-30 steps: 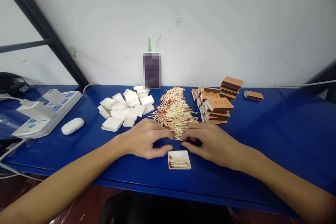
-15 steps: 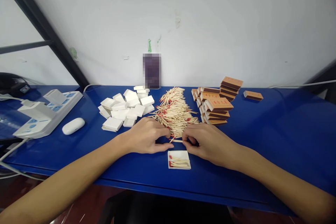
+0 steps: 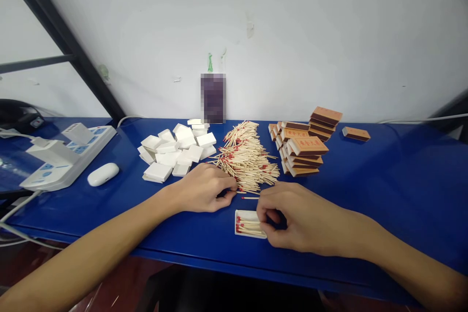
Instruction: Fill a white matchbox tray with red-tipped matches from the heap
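Matchsticks: heaped in the middle of a blue table, with one loose match laid just in front.
Open tray: set nearer the table's front edge, with several matches laid inside, red heads to the left.
Left hand: curled at the heap's front-left edge, thumb and fingers drawn close.
Right hand: held apart from the left, fingers curled over the tray's right end.
Grip: whether a match is pinched by either hand cannot be told, the fingertips being poorly seen.
White trays: piled left of the heap.
Orange matchboxes: stacked to its right.
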Demonstrator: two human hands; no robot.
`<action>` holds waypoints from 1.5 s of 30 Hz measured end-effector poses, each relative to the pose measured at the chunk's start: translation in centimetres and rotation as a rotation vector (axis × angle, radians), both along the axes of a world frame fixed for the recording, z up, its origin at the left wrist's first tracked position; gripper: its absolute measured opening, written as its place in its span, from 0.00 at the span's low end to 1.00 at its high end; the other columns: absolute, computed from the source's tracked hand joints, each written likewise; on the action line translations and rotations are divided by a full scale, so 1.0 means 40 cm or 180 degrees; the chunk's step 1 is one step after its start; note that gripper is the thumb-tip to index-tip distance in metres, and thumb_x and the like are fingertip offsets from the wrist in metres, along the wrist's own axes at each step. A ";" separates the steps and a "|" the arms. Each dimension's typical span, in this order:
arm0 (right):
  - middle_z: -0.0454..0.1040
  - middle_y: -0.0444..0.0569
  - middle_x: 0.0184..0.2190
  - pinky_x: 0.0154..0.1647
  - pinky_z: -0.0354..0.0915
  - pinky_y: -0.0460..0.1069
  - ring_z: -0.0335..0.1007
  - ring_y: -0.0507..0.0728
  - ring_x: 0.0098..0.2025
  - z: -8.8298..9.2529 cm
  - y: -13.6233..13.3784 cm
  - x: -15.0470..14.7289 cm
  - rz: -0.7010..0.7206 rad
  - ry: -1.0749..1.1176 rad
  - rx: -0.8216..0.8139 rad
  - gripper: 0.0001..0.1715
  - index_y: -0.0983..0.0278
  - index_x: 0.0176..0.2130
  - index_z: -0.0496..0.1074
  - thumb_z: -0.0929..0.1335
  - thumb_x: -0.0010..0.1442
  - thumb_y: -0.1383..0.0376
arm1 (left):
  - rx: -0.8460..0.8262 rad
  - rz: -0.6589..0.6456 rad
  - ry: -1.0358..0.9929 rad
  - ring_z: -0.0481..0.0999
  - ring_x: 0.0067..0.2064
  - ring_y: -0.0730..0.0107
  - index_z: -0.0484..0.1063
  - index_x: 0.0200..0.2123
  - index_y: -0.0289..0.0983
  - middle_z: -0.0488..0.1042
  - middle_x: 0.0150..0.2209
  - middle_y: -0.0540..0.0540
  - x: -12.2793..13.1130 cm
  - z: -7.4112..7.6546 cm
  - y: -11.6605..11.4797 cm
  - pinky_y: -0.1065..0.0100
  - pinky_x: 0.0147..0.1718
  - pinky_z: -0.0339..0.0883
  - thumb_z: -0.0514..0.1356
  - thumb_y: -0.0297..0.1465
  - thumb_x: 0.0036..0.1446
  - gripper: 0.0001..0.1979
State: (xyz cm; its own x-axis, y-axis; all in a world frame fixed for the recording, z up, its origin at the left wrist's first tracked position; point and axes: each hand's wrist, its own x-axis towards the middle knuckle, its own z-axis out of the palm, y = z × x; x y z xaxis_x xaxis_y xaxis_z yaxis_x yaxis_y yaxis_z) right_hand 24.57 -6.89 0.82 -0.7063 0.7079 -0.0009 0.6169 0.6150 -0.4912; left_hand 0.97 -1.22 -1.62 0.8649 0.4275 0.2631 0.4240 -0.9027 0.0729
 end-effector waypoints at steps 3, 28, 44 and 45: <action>0.67 0.37 0.22 0.28 0.54 0.46 0.58 0.49 0.25 -0.009 -0.004 -0.010 -0.0058 0.0010 0.0029 0.07 0.62 0.24 0.65 0.67 0.50 0.70 | -0.0003 0.0019 0.0019 0.71 0.26 0.73 0.72 0.32 0.37 0.73 0.25 0.52 0.000 0.001 0.000 0.68 0.27 0.56 0.54 0.28 0.60 0.07; 0.69 0.41 0.29 0.33 0.57 0.46 0.62 0.50 0.31 -0.001 0.016 0.003 0.0334 0.0207 -0.0365 0.07 0.62 0.30 0.70 0.66 0.62 0.66 | 0.0222 -0.0040 0.0088 0.73 0.27 0.72 0.74 0.38 0.37 0.75 0.26 0.50 0.003 0.000 -0.004 0.68 0.27 0.57 0.53 0.32 0.65 0.10; 0.72 0.48 0.34 0.36 0.59 0.50 0.66 0.55 0.35 -0.026 0.036 0.003 -0.0175 0.0114 0.0918 0.06 0.63 0.38 0.72 0.64 0.63 0.68 | 0.0058 -0.0113 0.0119 0.74 0.28 0.72 0.74 0.38 0.37 0.76 0.28 0.50 0.003 0.001 -0.006 0.69 0.28 0.60 0.54 0.31 0.64 0.09; 0.72 0.48 0.34 0.36 0.59 0.50 0.67 0.56 0.35 -0.031 0.039 0.005 -0.0158 0.0006 0.0981 0.06 0.63 0.38 0.72 0.65 0.63 0.68 | 0.0026 -0.0142 0.0122 0.75 0.29 0.72 0.74 0.38 0.37 0.76 0.28 0.50 0.004 0.001 -0.007 0.70 0.29 0.61 0.54 0.31 0.65 0.09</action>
State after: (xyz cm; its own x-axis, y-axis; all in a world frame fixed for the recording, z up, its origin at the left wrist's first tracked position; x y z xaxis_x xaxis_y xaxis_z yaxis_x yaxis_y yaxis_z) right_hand 24.77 -5.32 -0.41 -0.6706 0.7083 0.2205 0.6492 0.7042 -0.2875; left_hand 1.12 -1.49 -1.58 0.8926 0.3861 0.2328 0.3855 -0.9213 0.0500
